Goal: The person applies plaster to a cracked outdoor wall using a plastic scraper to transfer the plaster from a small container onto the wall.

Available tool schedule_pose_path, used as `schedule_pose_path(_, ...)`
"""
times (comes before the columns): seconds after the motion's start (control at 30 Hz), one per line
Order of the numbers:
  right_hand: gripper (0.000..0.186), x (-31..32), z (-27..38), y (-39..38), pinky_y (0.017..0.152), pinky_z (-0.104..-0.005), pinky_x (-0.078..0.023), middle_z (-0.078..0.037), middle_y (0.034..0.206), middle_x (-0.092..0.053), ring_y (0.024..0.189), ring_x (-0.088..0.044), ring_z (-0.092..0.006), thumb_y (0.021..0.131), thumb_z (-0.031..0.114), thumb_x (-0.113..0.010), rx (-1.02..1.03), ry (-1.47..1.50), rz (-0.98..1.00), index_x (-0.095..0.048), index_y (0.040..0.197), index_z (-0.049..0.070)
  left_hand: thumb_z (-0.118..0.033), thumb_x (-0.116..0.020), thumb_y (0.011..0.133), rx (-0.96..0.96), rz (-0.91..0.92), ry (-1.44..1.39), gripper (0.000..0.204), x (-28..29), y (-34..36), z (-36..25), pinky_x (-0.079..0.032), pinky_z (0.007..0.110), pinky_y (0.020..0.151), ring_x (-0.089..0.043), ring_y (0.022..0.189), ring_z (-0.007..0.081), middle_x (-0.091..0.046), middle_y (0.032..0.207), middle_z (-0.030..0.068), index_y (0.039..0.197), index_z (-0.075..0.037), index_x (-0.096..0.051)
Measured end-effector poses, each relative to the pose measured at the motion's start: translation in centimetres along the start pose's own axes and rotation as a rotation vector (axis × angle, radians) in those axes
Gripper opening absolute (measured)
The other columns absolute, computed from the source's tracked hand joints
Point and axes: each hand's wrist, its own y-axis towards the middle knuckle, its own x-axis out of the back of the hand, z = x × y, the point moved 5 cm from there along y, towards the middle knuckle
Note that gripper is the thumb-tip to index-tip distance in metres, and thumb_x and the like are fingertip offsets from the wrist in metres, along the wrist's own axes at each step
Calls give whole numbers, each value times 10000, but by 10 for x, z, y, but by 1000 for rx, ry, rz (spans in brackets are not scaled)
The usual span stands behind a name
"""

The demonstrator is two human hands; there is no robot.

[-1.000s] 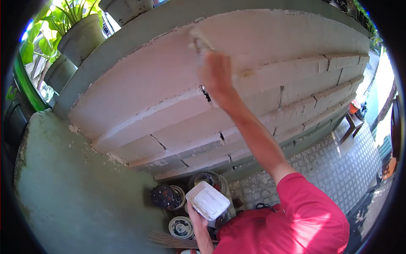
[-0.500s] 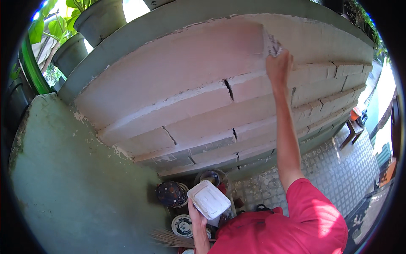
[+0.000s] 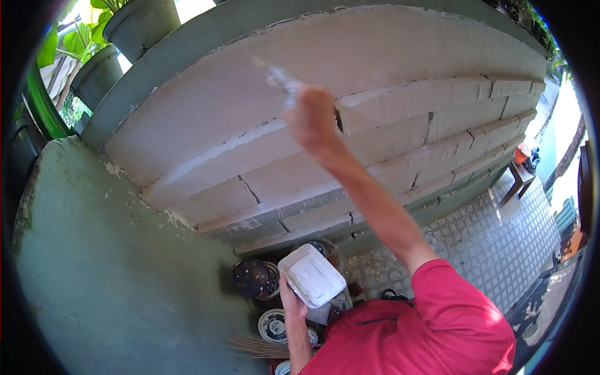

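Note:
My right hand [image 3: 310,115] is closed on a motion-blurred brush [image 3: 278,78], stretched out over the upper band of the pale wall [image 3: 406,47], above a ledge of cracked, block-like courses. My left hand [image 3: 292,290] grips a white rectangular container [image 3: 312,275] with white paint in it, low in the picture near my red shirt. Below and around that container sit several paint tins [image 3: 273,326] and a dark spattered round object [image 3: 253,279].
Potted plants [image 3: 140,28] stand on the grey top edge at upper left. A green side wall [image 3: 112,262] meets the pale wall at left. A bundle of sticks [image 3: 253,344] lies low. A tiled floor [image 3: 500,250] runs rightward to a wooden bench [image 3: 519,175] with an orange bucket.
My right hand and brush swept right along the upper band, then back left. My left hand and the container have moved up slightly in the picture.

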Motion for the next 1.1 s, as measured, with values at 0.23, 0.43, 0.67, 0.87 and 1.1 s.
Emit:
schedule_pose_path(0.23, 471, 21, -96, 6, 683, -404, -539, -154, 1063, -648, 846, -652, -328, 687, -11, -554, 618, -348, -99, -646, 1137, 94, -426, -249, 993, 39, -22, 11, 553, 16, 15, -1, -360, 393, 1058, -469, 1239, 271, -474, 1359, 113, 1377, -48, -375)
schedule_pose_path(0.43, 174, -10, -119, -38, 684, -436, -528, -196, 809, -645, 763, -641, -352, 649, -2, -544, 311, -400, 238, -650, 786, -20, -429, -248, 993, 37, -37, 18, 555, 26, 28, 1, -363, 396, 1056, -475, 1233, 272, -478, 1355, 114, 1374, -48, -379)
schedule_pose_path(0.67, 92, 37, -84, -46, 674, -419, -525, -225, 746, -622, 743, -649, -318, 679, 18, -544, 364, -458, 515, -618, 690, -33, -420, -257, 997, -3, -13, 2, 543, 29, 12, 13, -372, 387, 1047, -478, 1229, 258, -479, 1352, 107, 1375, -48, -375)
schedule_pose_path(0.87, 219, 35, -82, -97, 780, -385, -526, -110, 937, -650, 880, -639, -235, 876, 192, -513, -935, 1234, -124, -619, 983, 33, -425, -268, 998, 18, -10, -10, 541, 58, -23, 17, -370, 379, 1047, -476, 1232, 250, -478, 1354, 100, 1373, -52, -380)
schedule_pose_path(1.1, 241, 22, -85, -126, 677, -344, -542, -88, 934, -643, 826, -642, -232, 885, 228, -451, -1076, 1121, -60, -589, 1023, 87, -379, -275, 998, -48, -11, -31, 511, 64, -41, 16, -437, 398, 1002, -530, 1174, 271, -513, 1311, 130, 1349, -32, -405)
